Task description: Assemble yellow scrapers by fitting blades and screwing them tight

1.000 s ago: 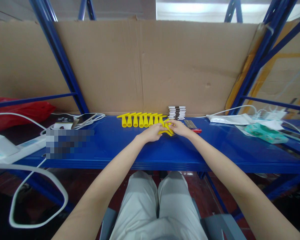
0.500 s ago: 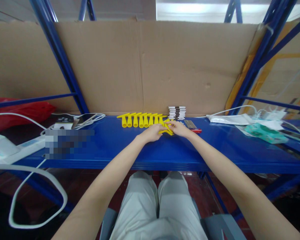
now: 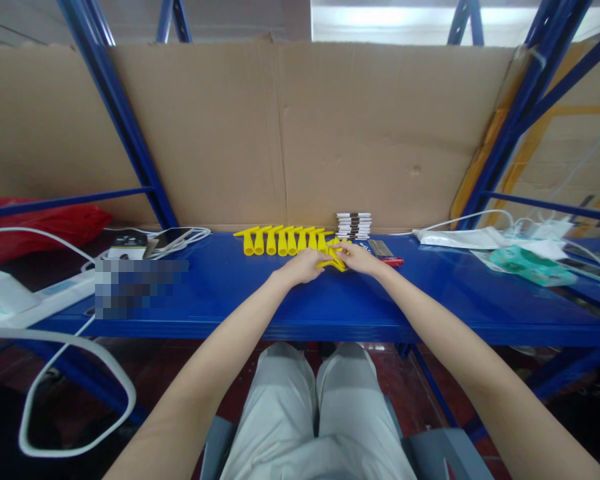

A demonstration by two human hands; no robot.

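My left hand is closed on the near left end of a yellow plastic piece over the blue shelf. My right hand pinches the same piece from the right, its fingers partly covering it. Just behind and to the left, a row of several yellow pieces shows round hollow ends facing me and flat slanted tops. Behind my right hand stands a stack of white packets with dark middle bands. Beside that hand lie a red item and a flat greyish item.
The blue shelf has a cardboard sheet along its back. White cables and a power strip occupy the left side. At right lie a white pouch and a green packet. Blue uprights frame the sides.
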